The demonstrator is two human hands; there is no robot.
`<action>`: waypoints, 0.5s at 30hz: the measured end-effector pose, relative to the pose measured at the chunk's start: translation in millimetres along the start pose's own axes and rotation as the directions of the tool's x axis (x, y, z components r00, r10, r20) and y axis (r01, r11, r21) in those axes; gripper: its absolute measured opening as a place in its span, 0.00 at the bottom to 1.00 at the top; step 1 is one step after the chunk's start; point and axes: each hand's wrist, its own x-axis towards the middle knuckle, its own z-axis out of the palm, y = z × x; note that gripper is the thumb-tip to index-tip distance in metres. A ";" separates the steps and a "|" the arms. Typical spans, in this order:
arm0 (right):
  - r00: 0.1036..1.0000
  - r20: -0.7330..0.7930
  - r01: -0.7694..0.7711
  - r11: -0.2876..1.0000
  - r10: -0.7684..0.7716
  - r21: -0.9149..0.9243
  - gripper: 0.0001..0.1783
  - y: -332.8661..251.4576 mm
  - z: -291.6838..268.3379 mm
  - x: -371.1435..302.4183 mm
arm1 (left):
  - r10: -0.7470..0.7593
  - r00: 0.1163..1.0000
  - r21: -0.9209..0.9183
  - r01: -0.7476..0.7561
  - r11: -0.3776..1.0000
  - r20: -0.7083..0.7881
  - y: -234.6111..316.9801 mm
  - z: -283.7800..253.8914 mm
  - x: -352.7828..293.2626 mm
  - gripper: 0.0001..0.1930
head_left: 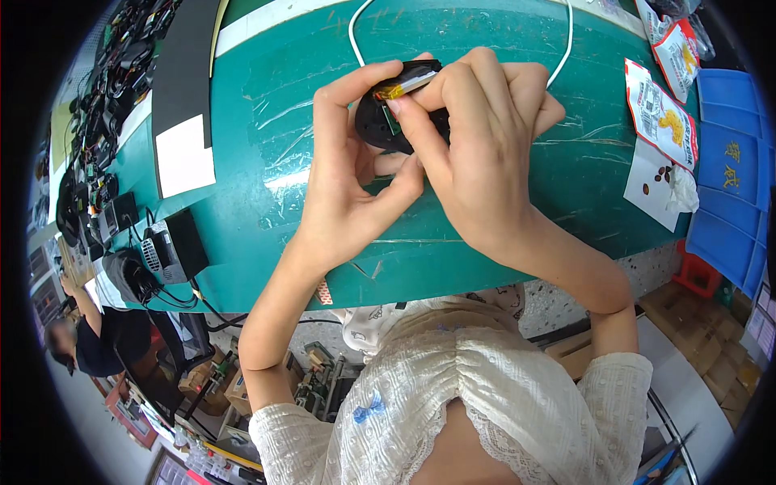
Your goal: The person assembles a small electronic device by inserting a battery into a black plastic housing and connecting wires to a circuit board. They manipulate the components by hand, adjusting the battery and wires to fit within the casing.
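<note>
My left hand (335,178) is curled around a rounded black plastic casing (372,128), held above the green table mat. Inside the casing a bit of green circuit board shows. A flat silver battery pack (416,83) with yellow tape at one end lies across its top. The thumb of my right hand (489,153) presses on the taped end, and its bent fingers close around the battery's other side. Those fingers and the back of the hand hide the casing's right part. My left fingertips reach the casing's far edge, while the left thumb comes up from below.
A white cable (356,36) runs behind my hands. At right are red-and-white snack packets (661,113), paper with small dark bits, and blue plastic bins (731,170). On the left stand a black box (176,246), white paper (184,158) and many electronic parts; another person (101,339) is beyond.
</note>
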 end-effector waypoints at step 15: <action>0.996 0.021 -0.084 0.963 0.081 0.258 0.05 15.2 -13.3 11.7 | -0.359 0.901 -0.302 0.282 0.911 -0.243 8.8 -12.0 10.9 0.18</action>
